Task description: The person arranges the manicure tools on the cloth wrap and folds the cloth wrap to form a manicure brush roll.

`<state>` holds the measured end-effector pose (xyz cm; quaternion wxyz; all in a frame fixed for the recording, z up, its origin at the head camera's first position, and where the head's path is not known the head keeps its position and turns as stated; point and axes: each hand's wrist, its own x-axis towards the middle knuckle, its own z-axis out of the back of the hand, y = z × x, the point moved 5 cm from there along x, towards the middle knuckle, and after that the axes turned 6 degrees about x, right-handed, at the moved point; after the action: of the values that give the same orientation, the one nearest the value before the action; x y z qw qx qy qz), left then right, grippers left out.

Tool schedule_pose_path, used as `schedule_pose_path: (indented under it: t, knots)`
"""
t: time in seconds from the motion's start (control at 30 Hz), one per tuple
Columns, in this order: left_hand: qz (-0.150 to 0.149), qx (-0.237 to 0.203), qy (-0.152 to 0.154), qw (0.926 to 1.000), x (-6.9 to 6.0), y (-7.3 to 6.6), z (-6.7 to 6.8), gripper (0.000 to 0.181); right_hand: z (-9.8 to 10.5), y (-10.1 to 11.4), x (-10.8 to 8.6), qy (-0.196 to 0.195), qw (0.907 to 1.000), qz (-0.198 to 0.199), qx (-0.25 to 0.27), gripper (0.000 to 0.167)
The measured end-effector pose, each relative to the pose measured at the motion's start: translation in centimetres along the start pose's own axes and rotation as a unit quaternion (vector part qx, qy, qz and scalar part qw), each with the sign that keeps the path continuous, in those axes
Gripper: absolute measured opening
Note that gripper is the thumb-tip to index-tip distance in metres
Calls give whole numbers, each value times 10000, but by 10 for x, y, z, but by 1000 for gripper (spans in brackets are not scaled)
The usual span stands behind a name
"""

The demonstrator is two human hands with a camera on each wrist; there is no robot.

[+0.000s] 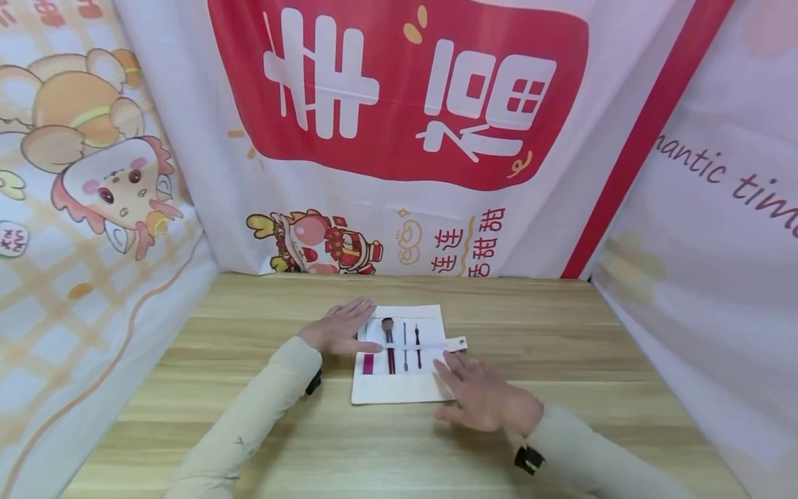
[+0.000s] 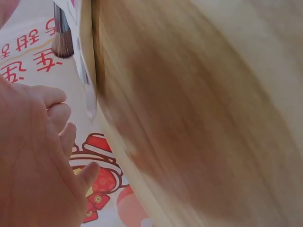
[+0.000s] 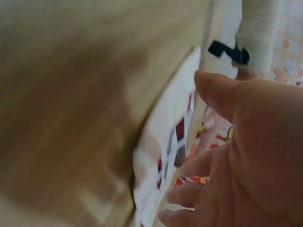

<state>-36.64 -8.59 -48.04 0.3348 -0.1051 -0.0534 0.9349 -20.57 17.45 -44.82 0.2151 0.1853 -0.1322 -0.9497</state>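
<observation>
We note a white, rectangular, soft-looking tool case [image 1: 399, 389] opened out on the wood-grain tabletop [image 1: 542, 312], slightly askew. Inside, we count a brush with brown bristles and a dark red handle [image 1: 389, 336], bristles toward the far edge; right of it, a slim grey metal rod [image 1: 404, 336]; then a thin dark tool [image 1: 418, 357]. All three lie roughly parallel, a narrow pale strap [image 1: 430, 346] crossing them. A white snap tab [image 1: 457, 344] juts past the right edge; a magenta rectangular piece [image 1: 368, 364] shows lower left.
</observation>
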Motion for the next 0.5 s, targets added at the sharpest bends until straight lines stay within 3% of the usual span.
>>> schedule_pose_path:
  t: [0.23, 0.5]
  knots:
    - [41, -22, 166, 9999, 1, 1, -5, 110, -33, 18, -10, -57, 9992, 392, 54, 93]
    - [349, -146, 409, 9984, 3, 4, -8, 108, -49, 21, -12, -45, 9991, 408, -95, 91]
